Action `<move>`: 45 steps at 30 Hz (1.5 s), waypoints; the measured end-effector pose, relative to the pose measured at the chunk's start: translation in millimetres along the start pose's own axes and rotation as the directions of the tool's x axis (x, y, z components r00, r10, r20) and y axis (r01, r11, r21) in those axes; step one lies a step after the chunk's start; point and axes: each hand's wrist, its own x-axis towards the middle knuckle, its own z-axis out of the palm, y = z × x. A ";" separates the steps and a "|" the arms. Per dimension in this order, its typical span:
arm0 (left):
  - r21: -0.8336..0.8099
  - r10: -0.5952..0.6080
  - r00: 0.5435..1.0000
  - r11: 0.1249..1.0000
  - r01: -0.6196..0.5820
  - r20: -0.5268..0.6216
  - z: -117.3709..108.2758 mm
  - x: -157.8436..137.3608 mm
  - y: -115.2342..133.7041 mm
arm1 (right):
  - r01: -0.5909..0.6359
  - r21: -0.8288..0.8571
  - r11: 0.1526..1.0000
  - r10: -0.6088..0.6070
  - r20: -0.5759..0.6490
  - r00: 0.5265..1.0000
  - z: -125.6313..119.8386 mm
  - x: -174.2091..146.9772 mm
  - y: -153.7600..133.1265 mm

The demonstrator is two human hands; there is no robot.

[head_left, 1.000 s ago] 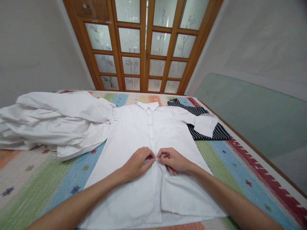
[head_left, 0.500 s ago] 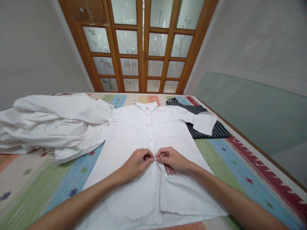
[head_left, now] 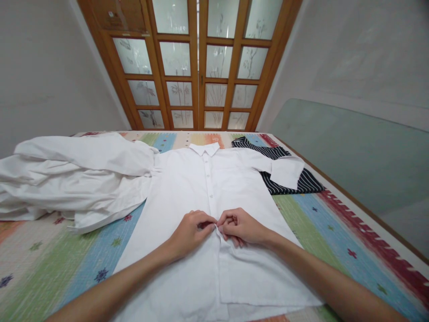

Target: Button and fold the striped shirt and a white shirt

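Observation:
A white button-up shirt [head_left: 181, 188] lies face up, its collar at the far end and its upper front fastened by several buttons. My left hand [head_left: 194, 230] pinches the left front edge at the middle of the placket. Right against it, my right hand [head_left: 239, 227] pinches the other front edge, thumb and forefinger closed on the cloth. The fingertips of both hands meet there and hide most of the button and buttonhole. Below the hands the two front panels hang apart slightly, the right one lying over with a loose fold.
Heaped white cloth [head_left: 77, 174] lies at the left, touching the shirt's sleeve. A folded black garment with white stripes [head_left: 310, 182] sits partly under the right sleeve. Beneath everything is a colourful striped cover [head_left: 301, 214]. A pale green panel [head_left: 335, 138] leans along the right wall; wooden glazed doors [head_left: 199, 107] stand behind.
Both hands stay pinched at the same spot on the placket. The right fingers have shifted slightly, and the right front panel's edge has moved a little to the left.

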 end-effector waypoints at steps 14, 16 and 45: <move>-0.096 -0.081 0.997 0.992 0.080 -0.012 -2.7 0.5 1.6 | 0.085 -0.226 0.970 -0.129 -0.189 0.973 8.0 0.8 4.6; -0.098 -0.086 0.996 0.992 0.085 -0.007 -3.1 0.4 2.0 | 0.062 -0.201 0.978 -0.102 -0.194 0.976 8.1 0.4 3.7; -0.060 0.095 0.995 0.993 -0.098 -0.042 1.0 -3.3 -6.5 | 0.033 -0.054 0.998 -0.041 -0.171 0.984 11.3 -0.9 2.6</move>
